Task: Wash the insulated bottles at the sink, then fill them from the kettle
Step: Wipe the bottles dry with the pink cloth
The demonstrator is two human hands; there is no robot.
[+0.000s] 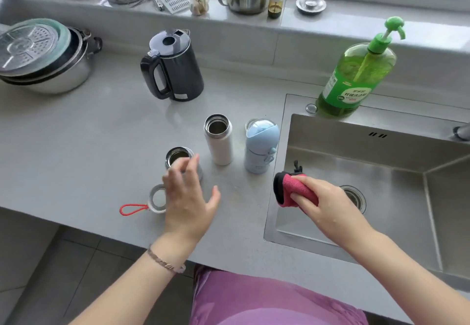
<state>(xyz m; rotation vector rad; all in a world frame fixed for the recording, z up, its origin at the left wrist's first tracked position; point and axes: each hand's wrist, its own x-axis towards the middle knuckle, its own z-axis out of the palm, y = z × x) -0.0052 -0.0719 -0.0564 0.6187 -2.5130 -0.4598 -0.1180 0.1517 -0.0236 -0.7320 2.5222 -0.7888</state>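
At a kitchen sink, the washing step is judged to be only starting, with three insulated bottles standing on the surface. The left hand is caught blurred, its fingers spread and holding nothing, right in front of the uncapped steel bottle; whether contact has been made cannot be told. A lid with a red loop lies just left of those fingers, while the open white bottle and the capped blue bottle stand near on their right. A pink cloth is clasped in the curled fingers of the right hand, over the basin's edge. The kettle is left well beyond the left fingers. Next, a firm hold round the steel bottle's body is called for, then a carry across to the cloth.
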